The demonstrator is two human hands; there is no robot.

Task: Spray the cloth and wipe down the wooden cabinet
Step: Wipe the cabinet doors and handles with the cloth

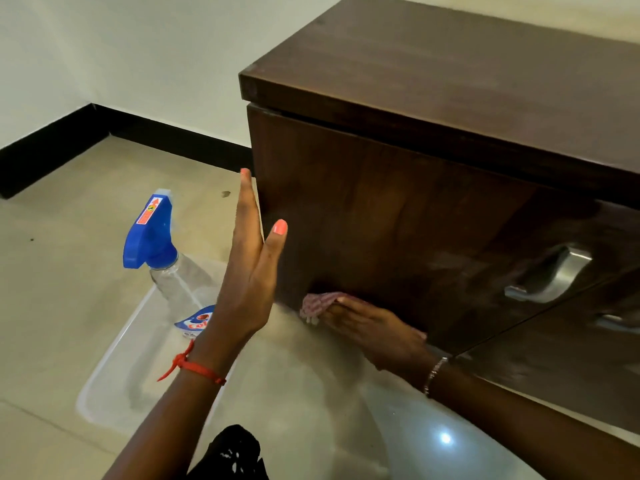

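Spray bottle (162,258) stands in clear tray (104,386); right hand (374,329) presses cloth (320,304) on cabinet (398,216).

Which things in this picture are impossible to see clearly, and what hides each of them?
All in the head view:
- Pink checked cloth: mostly covered by the right hand.
- Clear spray bottle with blue trigger head: label and lower body hidden behind the left hand.
- Dark wooden cabinet: right end cut off by the frame edge.
- Second metal handle: blurred, cut off.

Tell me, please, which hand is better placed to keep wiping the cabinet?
Right. The right hand presses the cloth against the cabinet, low on its front; the left hand is open and empty.
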